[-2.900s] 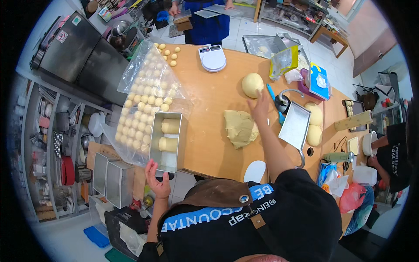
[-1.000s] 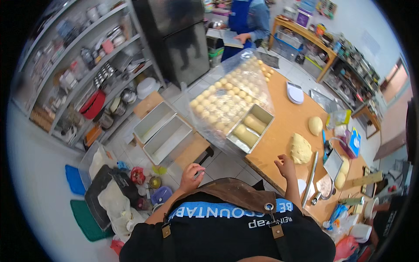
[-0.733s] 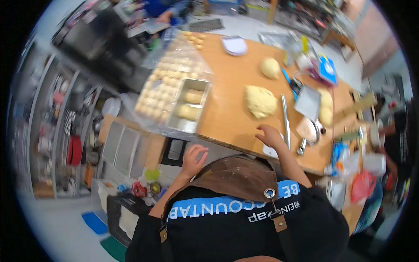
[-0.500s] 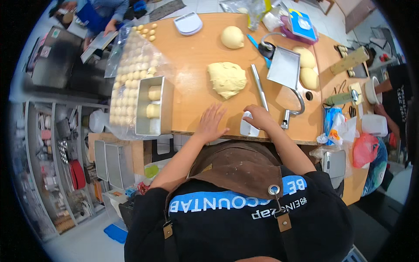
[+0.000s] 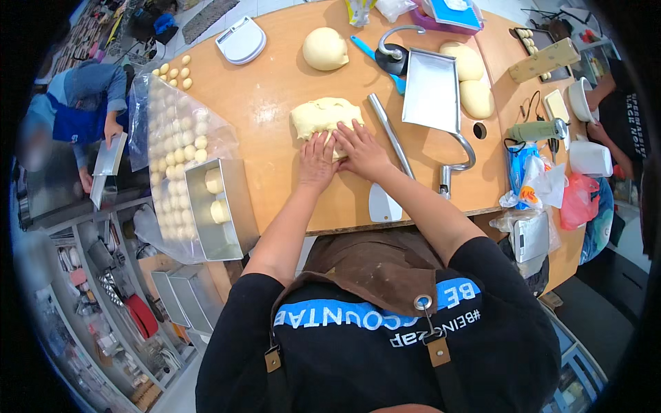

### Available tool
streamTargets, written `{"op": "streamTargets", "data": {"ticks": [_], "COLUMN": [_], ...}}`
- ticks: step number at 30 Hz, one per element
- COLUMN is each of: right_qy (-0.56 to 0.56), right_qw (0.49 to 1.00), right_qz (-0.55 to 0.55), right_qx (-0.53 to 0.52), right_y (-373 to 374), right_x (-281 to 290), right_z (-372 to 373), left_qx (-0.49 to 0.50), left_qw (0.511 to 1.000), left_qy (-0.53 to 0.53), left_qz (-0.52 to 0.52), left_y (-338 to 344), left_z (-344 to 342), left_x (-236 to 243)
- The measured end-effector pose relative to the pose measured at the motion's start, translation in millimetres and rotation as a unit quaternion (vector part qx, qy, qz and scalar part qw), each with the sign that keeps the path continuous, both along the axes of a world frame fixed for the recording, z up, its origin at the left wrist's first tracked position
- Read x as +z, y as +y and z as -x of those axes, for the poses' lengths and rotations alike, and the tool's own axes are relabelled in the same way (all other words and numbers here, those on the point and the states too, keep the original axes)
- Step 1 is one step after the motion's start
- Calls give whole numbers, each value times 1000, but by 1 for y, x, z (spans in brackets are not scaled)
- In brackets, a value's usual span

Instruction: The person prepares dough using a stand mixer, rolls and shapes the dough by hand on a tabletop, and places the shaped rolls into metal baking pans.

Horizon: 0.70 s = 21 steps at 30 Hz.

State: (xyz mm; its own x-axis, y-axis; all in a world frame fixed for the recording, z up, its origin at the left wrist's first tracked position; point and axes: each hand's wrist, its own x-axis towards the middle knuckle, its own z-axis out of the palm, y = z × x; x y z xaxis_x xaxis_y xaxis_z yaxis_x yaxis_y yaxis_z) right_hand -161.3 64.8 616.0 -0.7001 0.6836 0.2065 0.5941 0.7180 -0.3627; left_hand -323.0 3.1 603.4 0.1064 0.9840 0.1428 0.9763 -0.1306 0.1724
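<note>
A pale yellow piece of dough (image 5: 323, 113) lies in the middle of the wooden table, its near edge under my hands. My left hand (image 5: 318, 162) rests on that edge with fingers stretched forward. Beside it, my right hand (image 5: 363, 151) lies flat on the dough, fingers extended and nearly touching the left ones. A white dough scraper (image 5: 384, 205) lies at the table's front edge below my right forearm. Just right of my right hand is a long metal rod (image 5: 391, 134). A round dough ball (image 5: 326, 48) sits farther back.
At left, a metal loaf tin (image 5: 241, 206) with dough pieces stands by many small dough balls (image 5: 180, 155) under plastic. A white kitchen scale (image 5: 241, 40) is behind. At right are a metal tray (image 5: 430, 89), a dough hook (image 5: 471, 162) and larger dough rounds (image 5: 476, 100). Co-workers stand either side.
My right hand has let go of the scraper. Both hands have moved forward onto the dough, which is now narrower front to back. The view has shifted, and more of the left co-worker shows.
</note>
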Motion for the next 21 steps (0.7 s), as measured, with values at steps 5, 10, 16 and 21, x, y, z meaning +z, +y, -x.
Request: {"op": "streamTargets", "data": {"ticks": [5,10,16,21], "right_qy": [-42,-2,40,42], "right_qw": [999,998,990,969], "right_qz": [-21,59,114,241], "right_qx": [-17,36,79,42], "right_y": [22,10,-20,47], "right_x": [8,33,82,118], "right_z": [17,9,2,28], "left_qx": [-17,-78,-144,64], "left_qw": [996,980,958,949], "left_qy": [-91,-166,-211,-190], "left_qz": [-6,70,129,244], "left_y": [22,7,-28,56], "left_z": [15,31,44,78], "left_x": [23,49,99,130]}}
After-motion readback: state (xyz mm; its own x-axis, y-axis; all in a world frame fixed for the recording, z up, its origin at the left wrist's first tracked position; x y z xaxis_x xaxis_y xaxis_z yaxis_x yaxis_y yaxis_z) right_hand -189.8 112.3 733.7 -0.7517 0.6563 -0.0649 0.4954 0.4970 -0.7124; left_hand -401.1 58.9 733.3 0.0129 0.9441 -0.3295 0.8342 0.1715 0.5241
